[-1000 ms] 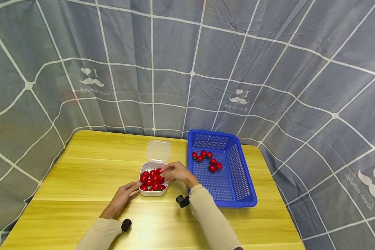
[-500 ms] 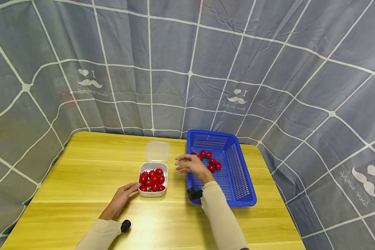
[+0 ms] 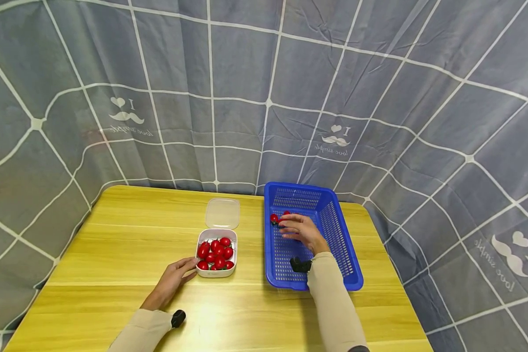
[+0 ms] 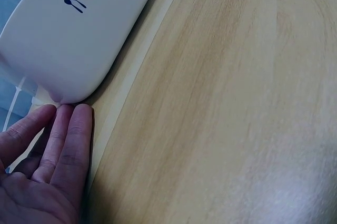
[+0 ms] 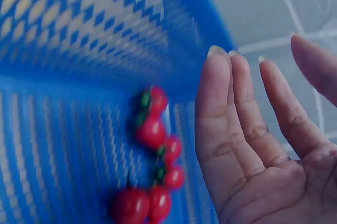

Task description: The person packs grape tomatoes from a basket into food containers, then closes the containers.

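Note:
My left hand [image 3: 174,277] touches the near left corner of a white plastic food container [image 3: 214,274]; in the left wrist view its straight fingertips [image 4: 79,116] press at the container's base. The container holds several red cherry tomatoes [image 3: 219,251]. Over the blue basket [image 3: 270,264] hovers my right hand [image 3: 305,231], its fingers straight and slightly spread, with nothing between them. In the right wrist view several cherry tomatoes [image 5: 151,132] with green stems lie on the basket floor beside the hand. The head view shows only a few of them, the rest hidden under that hand.
A clear lid [image 3: 222,213] lies flat on the wooden table [image 3: 145,234] just behind the container. The basket's raised walls stand at the right, near the table's back edge. A grey checked curtain [image 3: 237,117] hangs behind and around the table.
My right hand has moved right, from over the white container to over the tomatoes in the blue basket. The left hand has stayed at the container's corner.

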Motion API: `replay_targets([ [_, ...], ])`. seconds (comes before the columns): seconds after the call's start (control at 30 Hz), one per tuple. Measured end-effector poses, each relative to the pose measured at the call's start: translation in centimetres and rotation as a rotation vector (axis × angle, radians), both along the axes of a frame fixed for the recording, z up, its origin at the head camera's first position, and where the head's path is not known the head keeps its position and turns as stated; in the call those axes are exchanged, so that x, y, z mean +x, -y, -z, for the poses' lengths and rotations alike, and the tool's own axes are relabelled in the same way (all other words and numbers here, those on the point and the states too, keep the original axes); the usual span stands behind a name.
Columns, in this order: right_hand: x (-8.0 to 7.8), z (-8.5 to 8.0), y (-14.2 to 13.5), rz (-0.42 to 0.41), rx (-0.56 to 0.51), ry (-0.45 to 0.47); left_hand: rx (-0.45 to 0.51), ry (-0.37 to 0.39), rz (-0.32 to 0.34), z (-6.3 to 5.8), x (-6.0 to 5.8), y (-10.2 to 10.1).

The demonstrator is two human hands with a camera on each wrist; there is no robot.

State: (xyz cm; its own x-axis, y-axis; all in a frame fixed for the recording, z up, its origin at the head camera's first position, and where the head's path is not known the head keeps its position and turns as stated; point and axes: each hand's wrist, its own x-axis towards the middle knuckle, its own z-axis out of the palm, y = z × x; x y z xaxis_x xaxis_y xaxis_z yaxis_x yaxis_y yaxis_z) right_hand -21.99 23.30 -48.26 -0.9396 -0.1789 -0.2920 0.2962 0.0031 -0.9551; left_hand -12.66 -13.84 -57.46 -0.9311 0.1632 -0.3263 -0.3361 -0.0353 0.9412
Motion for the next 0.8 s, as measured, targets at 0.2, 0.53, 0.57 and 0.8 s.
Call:
replay_targets([
  [0.2,-0.4,1.2,-2.9,0.097,0.058,0.017,0.009,-0.008,0.002,-0.2,0.1,0.0],
  [0.53,-1.1,2.7,-4.5,0.131,0.197,0.029,0.008,-0.009,-0.007,-0.2,0.1,-0.1],
  [0.57,-1.2,2.8,-4.5,0.135,0.216,0.032,0.009,-0.011,-0.009,-0.2,0.1,-0.1],
  [0.8,-1.8,4.1,-4.0,0.151,0.428,0.047,0.025,-0.023,-0.021,-0.3,0.2,-0.2],
])
